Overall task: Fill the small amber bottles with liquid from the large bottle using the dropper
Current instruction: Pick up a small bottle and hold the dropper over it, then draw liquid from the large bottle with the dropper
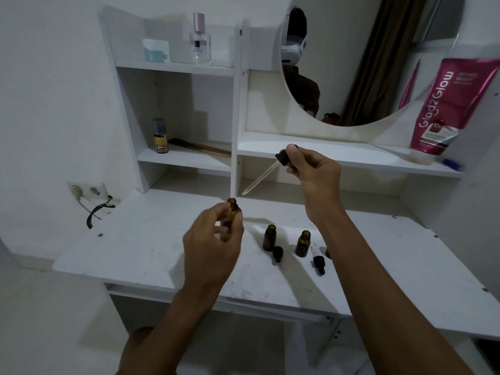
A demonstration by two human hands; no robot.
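Right now, near the centre of the frame, the left hand (213, 247) is gripping a brown amber glass bottle (233, 212), its fingers and thumb curling around the body and holding it up off the white tabletop (135, 239). The bottle's long axis is running close to vertical, and its open mouth is pointing up.

Up and to the right, the right hand (313, 169) is pinching a clear glass dropper with a black cap (266, 174) by the cap end. The dropper's long axis is lying on a diagonal, cap at the upper right and tip pointing down and left. The tip is hanging just above and to the right of the held bottle's mouth, apart from it.

Lower right of centre, two small open amber bottles (269, 237) (303, 243) are standing upright on the tabletop, near each other. A loose black dropper cap (278, 253) is lying just in front of the left one, and a second black-capped dropper (317, 259) is lying flat just to the right of the other.

At the upper right, a pink squeeze tube (443, 104) is leaning beside a round mirror (365, 63).
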